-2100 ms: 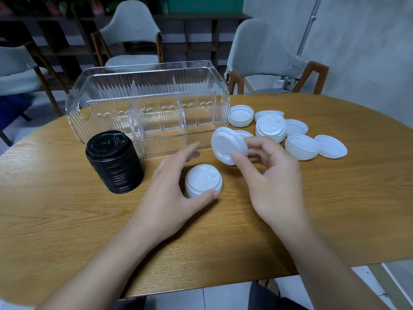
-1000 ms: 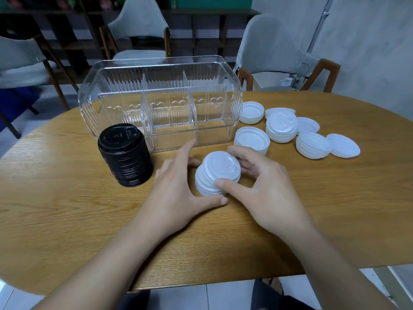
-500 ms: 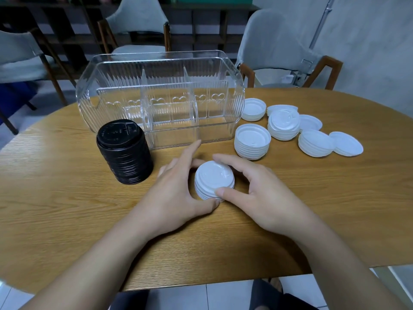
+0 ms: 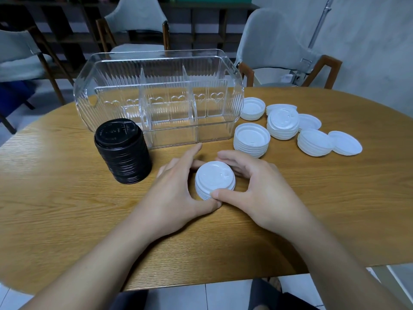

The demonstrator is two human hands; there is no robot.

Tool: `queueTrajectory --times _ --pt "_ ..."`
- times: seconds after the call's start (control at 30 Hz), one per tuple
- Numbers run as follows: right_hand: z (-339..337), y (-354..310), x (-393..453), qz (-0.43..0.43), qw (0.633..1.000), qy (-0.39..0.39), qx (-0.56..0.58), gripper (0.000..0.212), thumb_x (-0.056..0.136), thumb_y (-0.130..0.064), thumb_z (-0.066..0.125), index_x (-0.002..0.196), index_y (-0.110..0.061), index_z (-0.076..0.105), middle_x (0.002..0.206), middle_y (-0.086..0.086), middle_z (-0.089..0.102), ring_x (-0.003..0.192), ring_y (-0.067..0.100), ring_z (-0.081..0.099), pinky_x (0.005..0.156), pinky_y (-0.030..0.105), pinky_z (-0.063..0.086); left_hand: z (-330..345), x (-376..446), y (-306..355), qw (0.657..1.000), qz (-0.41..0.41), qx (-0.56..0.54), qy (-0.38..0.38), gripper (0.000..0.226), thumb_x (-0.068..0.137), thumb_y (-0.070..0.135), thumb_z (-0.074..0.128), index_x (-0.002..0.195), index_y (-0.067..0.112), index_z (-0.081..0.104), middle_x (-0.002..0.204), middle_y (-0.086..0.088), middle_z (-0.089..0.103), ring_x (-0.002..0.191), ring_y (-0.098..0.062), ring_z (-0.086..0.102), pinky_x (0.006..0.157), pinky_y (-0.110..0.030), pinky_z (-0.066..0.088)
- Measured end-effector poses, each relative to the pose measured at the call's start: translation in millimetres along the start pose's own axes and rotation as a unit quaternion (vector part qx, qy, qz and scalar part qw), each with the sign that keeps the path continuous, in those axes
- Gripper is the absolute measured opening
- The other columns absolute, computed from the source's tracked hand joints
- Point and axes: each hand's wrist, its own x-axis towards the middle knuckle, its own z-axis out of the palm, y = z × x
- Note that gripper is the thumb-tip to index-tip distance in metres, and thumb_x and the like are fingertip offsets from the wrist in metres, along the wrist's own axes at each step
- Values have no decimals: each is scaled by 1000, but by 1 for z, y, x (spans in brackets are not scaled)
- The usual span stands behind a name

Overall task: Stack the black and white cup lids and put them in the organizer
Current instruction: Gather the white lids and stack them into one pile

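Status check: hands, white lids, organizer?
Left hand and right hand both cup small white lid stack on table. Black stack upright beside clear organizer, nothing in it. Other white lids loose at right. Path unobstructed.

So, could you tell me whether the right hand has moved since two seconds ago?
Yes: the right hand came down from beside the organizer onto the white stack.
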Motion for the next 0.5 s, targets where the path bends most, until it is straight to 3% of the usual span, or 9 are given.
queueTrajectory --times 0.23,0.3,0.5 --pt "1 2 -1 14 999 12 46 83 74 -33 102 149 -35 64 140 -25 70 128 -16 62 118 26 50 -2 -3 6 1000 -3 15 0 117 77 63 90 172 47 24 141 40 53 145 7 34 130 -35 28" --pt "2 2 -2 10 998 7 56 83 76 -32 101 150 -34 64 141 -25 70 129 -15 61 119 26 49 -2 -4 7 1000 9 18 -3 110 75 69 87 169 47 34 137 44 46 145 6 35 130 -36 31" --pt "-8 -2 -4 1 1000 7 -11 76 84 -48 92 152 -42 61 143 -25 69 133 -11 60 116 22 46 -1 -5 4 999 47 4 2 89 75 86 78 151 46 56 144 33 56 141 3 48 124 -44 39"
